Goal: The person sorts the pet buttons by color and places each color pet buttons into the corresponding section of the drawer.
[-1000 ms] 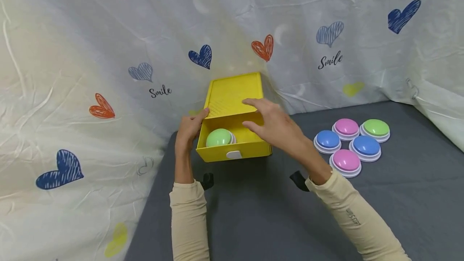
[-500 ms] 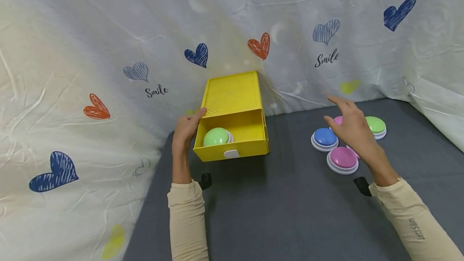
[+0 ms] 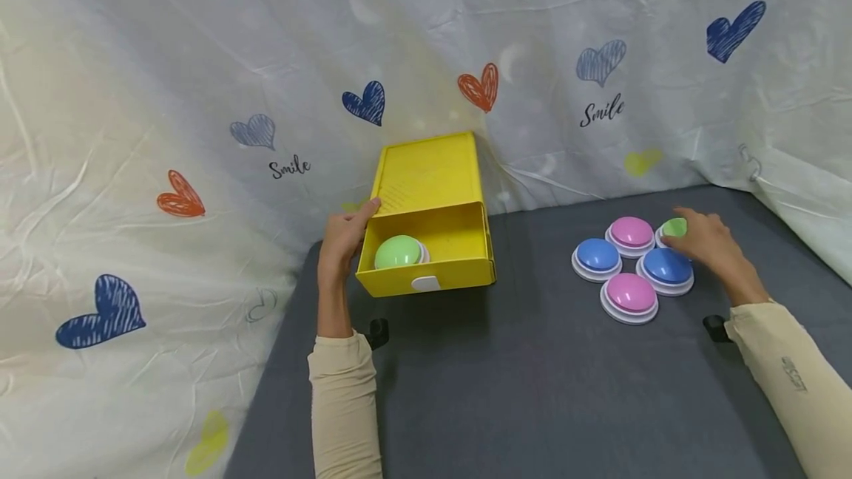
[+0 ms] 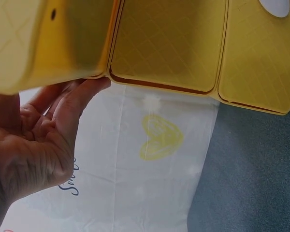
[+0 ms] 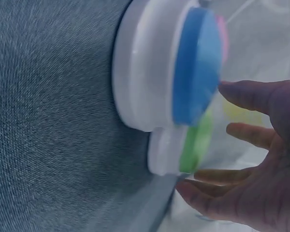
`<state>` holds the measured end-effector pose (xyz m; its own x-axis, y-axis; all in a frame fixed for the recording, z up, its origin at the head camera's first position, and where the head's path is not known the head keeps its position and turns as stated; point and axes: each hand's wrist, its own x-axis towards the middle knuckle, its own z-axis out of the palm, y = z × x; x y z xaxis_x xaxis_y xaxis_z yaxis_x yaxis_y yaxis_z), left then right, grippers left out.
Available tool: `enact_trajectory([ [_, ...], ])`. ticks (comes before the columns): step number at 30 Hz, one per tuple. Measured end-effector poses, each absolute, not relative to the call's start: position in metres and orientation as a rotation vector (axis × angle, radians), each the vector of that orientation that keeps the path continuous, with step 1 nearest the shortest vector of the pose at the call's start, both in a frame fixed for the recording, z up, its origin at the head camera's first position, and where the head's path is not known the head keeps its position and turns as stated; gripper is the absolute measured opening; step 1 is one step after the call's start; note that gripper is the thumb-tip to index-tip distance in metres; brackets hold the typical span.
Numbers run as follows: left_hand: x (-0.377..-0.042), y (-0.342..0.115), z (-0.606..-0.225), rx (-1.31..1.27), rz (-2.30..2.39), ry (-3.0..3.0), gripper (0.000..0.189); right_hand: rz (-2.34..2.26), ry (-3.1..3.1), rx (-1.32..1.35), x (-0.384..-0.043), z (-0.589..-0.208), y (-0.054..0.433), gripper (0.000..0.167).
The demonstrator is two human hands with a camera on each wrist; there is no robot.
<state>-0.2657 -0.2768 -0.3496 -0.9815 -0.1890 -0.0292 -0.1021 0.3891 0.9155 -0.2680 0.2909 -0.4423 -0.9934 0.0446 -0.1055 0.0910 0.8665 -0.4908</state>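
My left hand [image 3: 344, 239] grips the left side of a yellow box [image 3: 459, 272], its thumb at the edge by the raised lid [image 3: 429, 168]. In the left wrist view, the fingers [image 4: 89, 92] lie along the box's side wall. Inside the box, at the left, sits a green push button [image 3: 398, 251] on a white base. My right hand [image 3: 715, 242] is over another green push button [image 3: 675, 227] on the table, partly hiding it. In the right wrist view, its fingers are spread around that button and a blue push button [image 5: 200, 67]; firm contact cannot be made out.
Beside the right hand stand a second blue push button [image 3: 597, 253], a far pink push button [image 3: 631, 231] and a near pink push button [image 3: 631, 293]. The grey table [image 3: 519, 375] meets a white heart-printed sheet [image 3: 532, 21] behind the box.
My right hand has moved from above the open box to the right, then down to the green push button on the table. The left hand has stayed at the box.
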Motion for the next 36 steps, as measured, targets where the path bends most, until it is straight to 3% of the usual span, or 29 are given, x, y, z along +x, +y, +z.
enact_trajectory([
  [22, -0.267, -0.278, -0.351, 0.273, -1.674, -2.558, 0.057, -0.903, 3.065, 0.259, -0.274, -0.455, 0.288, 0.054],
  [36, -0.268, -0.28, -0.351, 0.287, -1.673, -2.568, 0.06, -1.012, 3.142, 0.145, -0.246, -0.391, 0.247, 0.066],
])
